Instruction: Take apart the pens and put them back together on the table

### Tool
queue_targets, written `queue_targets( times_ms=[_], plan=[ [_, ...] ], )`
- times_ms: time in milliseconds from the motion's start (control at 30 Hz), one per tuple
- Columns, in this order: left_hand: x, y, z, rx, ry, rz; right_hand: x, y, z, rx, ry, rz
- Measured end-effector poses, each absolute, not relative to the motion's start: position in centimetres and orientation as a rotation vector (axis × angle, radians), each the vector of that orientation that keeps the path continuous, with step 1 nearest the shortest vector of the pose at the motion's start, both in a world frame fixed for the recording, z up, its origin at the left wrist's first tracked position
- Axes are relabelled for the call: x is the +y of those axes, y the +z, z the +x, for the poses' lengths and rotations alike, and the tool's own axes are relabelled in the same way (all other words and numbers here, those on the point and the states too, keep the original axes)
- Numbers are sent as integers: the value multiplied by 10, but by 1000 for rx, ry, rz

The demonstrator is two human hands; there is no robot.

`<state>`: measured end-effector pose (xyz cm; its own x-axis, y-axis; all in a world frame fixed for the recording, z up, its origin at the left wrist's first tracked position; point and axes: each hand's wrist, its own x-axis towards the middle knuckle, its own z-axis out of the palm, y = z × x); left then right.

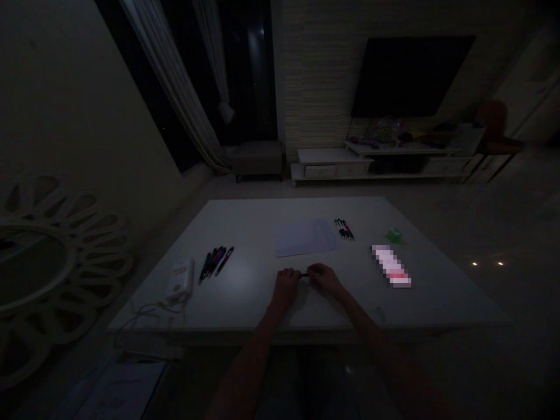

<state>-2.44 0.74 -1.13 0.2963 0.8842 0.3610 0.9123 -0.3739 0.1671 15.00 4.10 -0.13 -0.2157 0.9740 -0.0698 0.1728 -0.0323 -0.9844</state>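
In dim light, my left hand (287, 284) and my right hand (324, 279) meet over the near middle of a white table (245, 303). Between them runs a slim dark pen (304, 275), its ends hidden by my fingers. Both hands are closed on it. Just beyond lie white paper sheets (304, 236). A small group of pens (344, 229) rests right of the paper. Several more pens (214, 262) lie side by side on the left part of the table.
A white box-shaped device (180, 279) with cables (151, 309) stands at the table's left edge. On the right are a lit phone (391, 266), its screen blurred out, a green object (394, 234) and a small clear item (380, 313).
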Motion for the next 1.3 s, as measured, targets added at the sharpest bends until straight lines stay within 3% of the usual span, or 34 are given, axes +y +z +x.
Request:
queue_targets(
  times_ms=[433, 533, 667, 1067, 1300],
  plan=[
    [6, -6, -24, -1762, -568, -2492, 42, 1, 149, -1570, 1251, -1243],
    [6, -7, -24, -1762, -556, -2497, 43, -1, 149, -1514, 1378, -1278],
    [6, -7, -24, -1752, -575, -2487, 44, -1, 147, -1535, 1284, -1251],
    [7, -11, -25, -1737, -577, -2470, 45, -1, 148, -1543, 1414, -1318],
    [6, -8, -25, -1748, -643, -2467, 49, -3, 159, -1595, 1169, -1285]
  ],
)
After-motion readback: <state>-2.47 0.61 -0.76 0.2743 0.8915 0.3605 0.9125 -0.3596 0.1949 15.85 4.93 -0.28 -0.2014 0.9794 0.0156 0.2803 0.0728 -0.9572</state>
